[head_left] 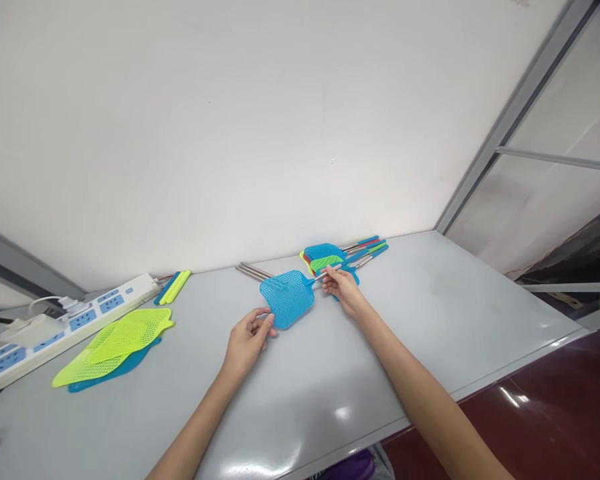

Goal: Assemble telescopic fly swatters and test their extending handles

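Observation:
A blue fly swatter (291, 300) is held between both hands, its perforated head to the left and its metal shaft to the right. My left hand (253, 333) pinches the lower left corner of the head between thumb and fingers. My right hand (341, 288) is closed round the shaft near the neck. Just behind lies a pile of fly swatters (323, 252) in blue, green, red and yellow, their handles pointing right. Several bare metal rods (253, 271) lie on the table behind the held head, which partly hides them.
Loose yellow-green swatter heads (130, 337) lie over a blue swatter head (115, 375) on the left. Behind them are yellow and blue handle grips (175, 287). A white power strip (85, 327) with plugs runs along the left. The grey table (460, 300) meets a white wall (280, 133).

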`<state>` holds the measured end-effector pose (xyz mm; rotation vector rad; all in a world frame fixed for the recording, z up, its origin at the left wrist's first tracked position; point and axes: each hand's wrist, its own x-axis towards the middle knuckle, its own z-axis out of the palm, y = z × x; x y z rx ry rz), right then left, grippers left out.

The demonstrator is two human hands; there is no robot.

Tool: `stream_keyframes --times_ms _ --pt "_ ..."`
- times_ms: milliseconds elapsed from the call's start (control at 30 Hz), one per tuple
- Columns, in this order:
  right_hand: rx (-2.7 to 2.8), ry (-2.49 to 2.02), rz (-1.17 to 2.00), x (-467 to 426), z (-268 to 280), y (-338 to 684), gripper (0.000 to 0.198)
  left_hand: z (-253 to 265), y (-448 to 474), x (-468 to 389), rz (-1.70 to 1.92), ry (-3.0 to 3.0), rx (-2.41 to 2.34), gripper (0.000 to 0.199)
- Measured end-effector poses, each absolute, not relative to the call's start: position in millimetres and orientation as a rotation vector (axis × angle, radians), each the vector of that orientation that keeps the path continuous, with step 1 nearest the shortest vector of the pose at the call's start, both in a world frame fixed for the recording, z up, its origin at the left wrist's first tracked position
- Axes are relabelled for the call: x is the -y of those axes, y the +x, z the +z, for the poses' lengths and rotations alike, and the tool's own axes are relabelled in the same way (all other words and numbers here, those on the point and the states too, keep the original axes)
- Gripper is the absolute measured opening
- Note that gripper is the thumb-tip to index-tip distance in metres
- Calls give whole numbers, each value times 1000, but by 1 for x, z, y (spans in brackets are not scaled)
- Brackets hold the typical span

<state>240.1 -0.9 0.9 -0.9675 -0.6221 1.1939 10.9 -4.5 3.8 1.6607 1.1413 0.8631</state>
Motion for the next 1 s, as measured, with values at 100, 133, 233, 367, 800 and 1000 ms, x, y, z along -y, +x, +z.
stream_keyframes --times_ms 100,133,233,367,800,1000 --pt "592 -961 1134 0 0 244 29 4 10 6 816 1737 -1145 34" --pt "579 -962 1110 -1 -1 246 29 4 10 6 796 1769 -1150 33" --pt "526 -983 1028 -3 -4 257 28 5 10 8 735 1878 -1167 32" --pt "415 -1040 878 -6 -10 283 25 8 11 12 665 2010 -1195 31" --pt "316 -1280 643 -2 -29 327 21 14 12 19 572 2119 -1129 33" --pt "358 -1311 589 -4 -33 327 24 13 12 20 561 2163 -1105 33"
